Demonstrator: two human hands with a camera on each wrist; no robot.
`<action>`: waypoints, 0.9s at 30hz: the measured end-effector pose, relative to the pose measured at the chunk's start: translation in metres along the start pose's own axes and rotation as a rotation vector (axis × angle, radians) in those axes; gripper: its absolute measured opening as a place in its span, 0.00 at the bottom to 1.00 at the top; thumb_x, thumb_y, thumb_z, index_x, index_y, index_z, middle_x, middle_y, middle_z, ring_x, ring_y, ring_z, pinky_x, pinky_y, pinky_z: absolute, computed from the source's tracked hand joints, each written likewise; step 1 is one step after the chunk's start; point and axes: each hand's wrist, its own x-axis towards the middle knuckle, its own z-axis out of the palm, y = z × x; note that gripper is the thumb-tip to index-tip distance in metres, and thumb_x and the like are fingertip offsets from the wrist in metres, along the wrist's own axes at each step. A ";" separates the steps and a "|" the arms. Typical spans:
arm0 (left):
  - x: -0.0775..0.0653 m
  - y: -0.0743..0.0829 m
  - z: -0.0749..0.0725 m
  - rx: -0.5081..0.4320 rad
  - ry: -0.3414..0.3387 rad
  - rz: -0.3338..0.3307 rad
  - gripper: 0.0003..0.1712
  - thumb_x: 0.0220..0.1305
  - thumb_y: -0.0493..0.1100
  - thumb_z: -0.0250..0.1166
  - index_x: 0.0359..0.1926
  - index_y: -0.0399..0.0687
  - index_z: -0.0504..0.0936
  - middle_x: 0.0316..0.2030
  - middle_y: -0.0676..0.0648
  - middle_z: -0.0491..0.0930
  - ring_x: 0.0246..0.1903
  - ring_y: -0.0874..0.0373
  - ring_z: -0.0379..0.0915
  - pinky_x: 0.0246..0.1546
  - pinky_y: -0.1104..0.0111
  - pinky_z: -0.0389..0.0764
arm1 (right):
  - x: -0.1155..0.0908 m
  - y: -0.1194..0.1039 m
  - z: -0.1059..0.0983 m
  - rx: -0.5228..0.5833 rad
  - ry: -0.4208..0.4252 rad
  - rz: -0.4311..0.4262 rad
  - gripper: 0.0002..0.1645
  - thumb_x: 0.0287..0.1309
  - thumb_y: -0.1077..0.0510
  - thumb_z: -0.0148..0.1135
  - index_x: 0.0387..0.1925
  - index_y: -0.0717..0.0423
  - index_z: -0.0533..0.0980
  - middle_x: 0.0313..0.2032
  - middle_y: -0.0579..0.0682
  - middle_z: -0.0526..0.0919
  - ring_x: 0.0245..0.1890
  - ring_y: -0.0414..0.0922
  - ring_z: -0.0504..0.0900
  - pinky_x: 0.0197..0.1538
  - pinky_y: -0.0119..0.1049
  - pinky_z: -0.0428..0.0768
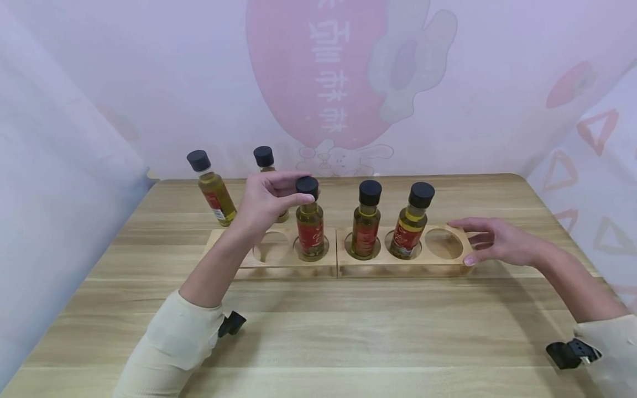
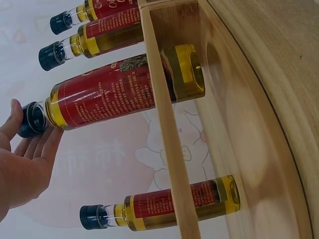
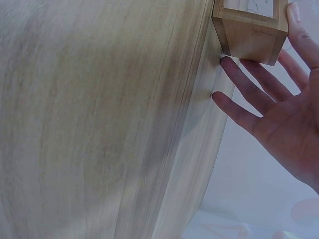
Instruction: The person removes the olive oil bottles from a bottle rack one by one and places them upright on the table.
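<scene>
My left hand holds the black cap of an olive oil bottle between thumb and fingers. That bottle stands upright in the right-hand hole of the left wooden bottle rack; the left wrist view shows its base inside the frame. Two more bottles, one on the left and one in the middle, stand in the right wooden bottle rack. At that rack's right end, my right hand grips it, thumb at the front corner and index finger at the back. Its other fingers spread beside the end face.
Behind the left rack stand two more bottles, one at the far left and another partly hidden by my left hand. The wooden table runs back to a printed curtain. The racks meet end to end.
</scene>
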 end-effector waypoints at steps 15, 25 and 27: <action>0.002 0.013 -0.001 0.013 0.013 0.037 0.25 0.59 0.27 0.75 0.58 0.33 0.84 0.44 0.48 0.91 0.42 0.61 0.89 0.52 0.69 0.85 | 0.000 0.001 0.000 0.012 -0.015 -0.003 0.46 0.53 0.67 0.78 0.70 0.73 0.66 0.66 0.76 0.71 0.58 0.72 0.79 0.57 0.53 0.85; 0.006 0.020 -0.003 -0.042 0.028 0.042 0.24 0.59 0.26 0.75 0.58 0.32 0.84 0.39 0.56 0.91 0.42 0.60 0.89 0.58 0.66 0.83 | 0.000 0.003 -0.001 0.008 -0.013 -0.016 0.46 0.52 0.67 0.78 0.70 0.73 0.67 0.66 0.76 0.71 0.58 0.72 0.79 0.55 0.34 0.84; 0.006 0.021 -0.004 -0.049 0.036 0.041 0.24 0.59 0.27 0.75 0.58 0.33 0.85 0.39 0.55 0.91 0.43 0.60 0.89 0.57 0.66 0.83 | 0.000 0.002 -0.001 0.008 -0.013 -0.014 0.46 0.52 0.67 0.79 0.69 0.73 0.67 0.66 0.76 0.71 0.58 0.72 0.79 0.55 0.32 0.83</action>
